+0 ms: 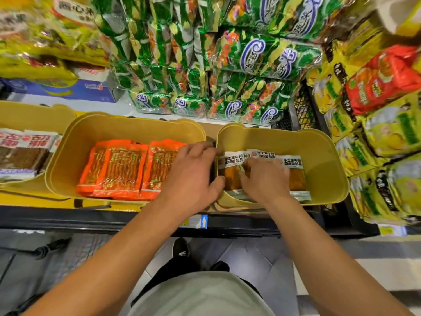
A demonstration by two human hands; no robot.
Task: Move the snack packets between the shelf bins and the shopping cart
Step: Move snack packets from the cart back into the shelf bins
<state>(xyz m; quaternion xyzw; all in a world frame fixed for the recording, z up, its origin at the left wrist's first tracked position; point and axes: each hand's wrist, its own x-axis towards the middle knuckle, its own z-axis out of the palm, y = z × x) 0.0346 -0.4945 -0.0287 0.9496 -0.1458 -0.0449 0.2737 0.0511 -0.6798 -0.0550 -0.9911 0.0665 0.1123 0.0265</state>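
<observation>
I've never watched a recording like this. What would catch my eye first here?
Probably the two bare hands in the middle: the left hand rests across the wall between two bins, while the right hand presses on the white-labelled brown packets in the right yellow bin. Next, the bright orange packets in the middle yellow bin, and the wall of shiny green snack bags stacked behind.
</observation>
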